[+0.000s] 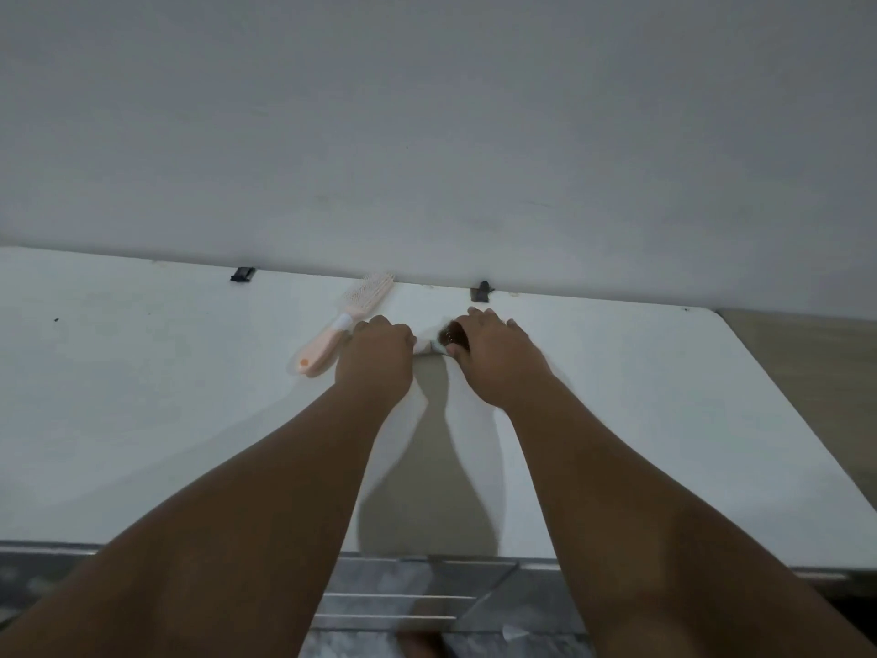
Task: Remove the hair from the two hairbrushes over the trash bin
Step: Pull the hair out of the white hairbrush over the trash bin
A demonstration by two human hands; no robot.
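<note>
Near the far edge of the white counter, close to the wall, both hands work at a second hairbrush — only a pale bit of its body and a dark clump of hair or bristles show between them. From the head camera, the left hand is clenched around the brush's pale end, knuckles up. The right hand lies over the dark clump with fingers spread forward; whether it grips the brush I cannot tell. Just left of the left hand lies a pink hairbrush, its handle toward the near edge and its bristled head touching the wall line. Two small black clips sit along the far edge — one beyond the right hand, one further left.
</note>
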